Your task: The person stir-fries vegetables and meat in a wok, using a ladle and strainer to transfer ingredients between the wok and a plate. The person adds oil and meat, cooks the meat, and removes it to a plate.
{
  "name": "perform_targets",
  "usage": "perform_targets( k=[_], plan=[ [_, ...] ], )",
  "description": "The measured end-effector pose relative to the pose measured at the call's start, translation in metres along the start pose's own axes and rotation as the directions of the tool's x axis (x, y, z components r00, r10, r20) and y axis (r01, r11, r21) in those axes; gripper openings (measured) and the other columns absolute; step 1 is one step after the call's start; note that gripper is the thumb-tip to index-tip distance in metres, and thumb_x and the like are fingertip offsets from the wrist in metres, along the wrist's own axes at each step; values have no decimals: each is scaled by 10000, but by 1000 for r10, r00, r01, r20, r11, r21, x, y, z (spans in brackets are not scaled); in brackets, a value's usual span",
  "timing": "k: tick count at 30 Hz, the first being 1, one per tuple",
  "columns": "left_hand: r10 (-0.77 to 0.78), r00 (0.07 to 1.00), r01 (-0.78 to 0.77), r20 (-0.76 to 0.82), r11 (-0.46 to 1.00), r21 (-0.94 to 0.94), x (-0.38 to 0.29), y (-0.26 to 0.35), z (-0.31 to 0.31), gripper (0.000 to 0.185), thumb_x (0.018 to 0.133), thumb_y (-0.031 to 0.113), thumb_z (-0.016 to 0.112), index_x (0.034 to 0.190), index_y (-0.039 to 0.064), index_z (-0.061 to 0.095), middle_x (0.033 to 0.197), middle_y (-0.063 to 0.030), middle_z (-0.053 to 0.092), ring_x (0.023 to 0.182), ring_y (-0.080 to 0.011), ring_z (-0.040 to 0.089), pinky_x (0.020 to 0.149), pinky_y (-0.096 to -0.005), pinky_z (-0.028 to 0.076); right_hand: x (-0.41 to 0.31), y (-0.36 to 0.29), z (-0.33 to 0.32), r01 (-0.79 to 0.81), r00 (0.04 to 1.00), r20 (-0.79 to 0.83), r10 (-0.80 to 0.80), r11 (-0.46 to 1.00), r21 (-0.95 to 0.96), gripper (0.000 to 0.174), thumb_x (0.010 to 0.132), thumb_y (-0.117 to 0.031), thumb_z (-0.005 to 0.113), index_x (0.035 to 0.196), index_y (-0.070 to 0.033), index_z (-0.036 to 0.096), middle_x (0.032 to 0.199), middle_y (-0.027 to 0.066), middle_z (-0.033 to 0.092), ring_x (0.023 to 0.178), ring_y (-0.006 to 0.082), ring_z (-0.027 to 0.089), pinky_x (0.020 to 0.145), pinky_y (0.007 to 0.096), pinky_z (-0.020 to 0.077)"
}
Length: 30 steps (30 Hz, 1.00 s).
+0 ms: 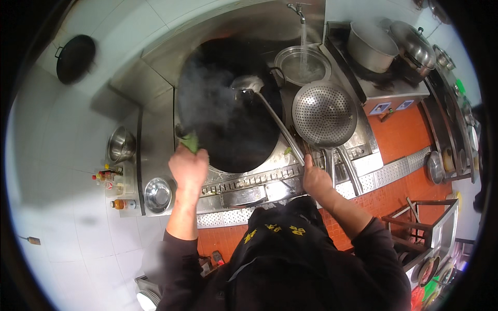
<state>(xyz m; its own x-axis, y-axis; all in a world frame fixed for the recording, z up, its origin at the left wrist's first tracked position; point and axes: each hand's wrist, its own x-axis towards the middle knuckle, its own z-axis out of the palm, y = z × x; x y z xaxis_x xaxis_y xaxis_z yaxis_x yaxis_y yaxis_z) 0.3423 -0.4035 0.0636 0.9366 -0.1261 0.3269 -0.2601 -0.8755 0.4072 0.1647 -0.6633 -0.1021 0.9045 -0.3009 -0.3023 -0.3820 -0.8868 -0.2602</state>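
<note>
A large black wok (229,136) stands on the stainless steel range, with smoke or steam over its left part. My left hand (189,165) is closed on a green cloth (189,142) at the wok's near left rim; a wok handle under the cloth is mostly hidden. My right hand (320,179) grips the handle of a metal ladle (249,83), whose bowl is inside the wok towards its upper right. Beside the wok, a perforated metal strainer (325,112) lies with its handle near my right hand. Behind the strainer, water runs from a tap (297,13) into a round basin (278,64).
Steel bowls (157,195) and sauce bottles (122,204) are at the left. A large steaming pot (369,48) and a lidded pot (412,42) stand on the burner at the back right. A metal-framed stand (443,229) is at the lower right.
</note>
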Motion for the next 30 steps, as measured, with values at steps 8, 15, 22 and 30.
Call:
perform_targets(
  k=[8, 15, 22, 30],
  plan=[
    [-321, 947, 300, 8, 877, -375, 12, -103, 28, 262, 685, 161, 561, 795, -71, 616, 674, -215, 630, 699, -328, 655, 699, -398, 483, -35, 117, -100, -47, 995, 40, 93, 776, -629, 645, 901, -97, 530, 1475, -253, 279, 896, 101, 599, 638, 205, 639, 497, 340, 502],
    [-494, 865, 467, 93, 721, -512, 2, -144, 46, 257, 679, 172, 581, 703, -82, 611, 611, -140, 610, 635, -223, 613, 621, -361, 463, -102, 225, -270, -168, 771, -453, -448, 543, -823, 506, 774, -63, 557, 1278, -92, 535, 773, 93, 521, 644, 240, 574, 546, 358, 487],
    [-637, 727, 567, 258, 343, -749, 0, -143, 118, 109, 710, 39, 602, 776, -48, 608, 700, -97, 602, 628, -204, 601, 508, -339, 459, -67, 194, -198, -187, 791, -599, -129, 880, -436, 375, 849, -17, 525, 1209, -117, 547, 935, 160, 643, 743, 347, 666, 635, 450, 562],
    [-670, 447, 708, 592, -139, -693, -24, -108, 182, 228, 757, 54, 576, 973, 2, 526, 888, -115, 567, 715, -258, 622, 564, -361, 537, -29, 108, -131, 76, 964, -252, 84, 820, 567, 401, 908, -128, 617, 1229, 84, 503, 868, 125, 666, 688, 227, 644, 615, 339, 510]
  ],
)
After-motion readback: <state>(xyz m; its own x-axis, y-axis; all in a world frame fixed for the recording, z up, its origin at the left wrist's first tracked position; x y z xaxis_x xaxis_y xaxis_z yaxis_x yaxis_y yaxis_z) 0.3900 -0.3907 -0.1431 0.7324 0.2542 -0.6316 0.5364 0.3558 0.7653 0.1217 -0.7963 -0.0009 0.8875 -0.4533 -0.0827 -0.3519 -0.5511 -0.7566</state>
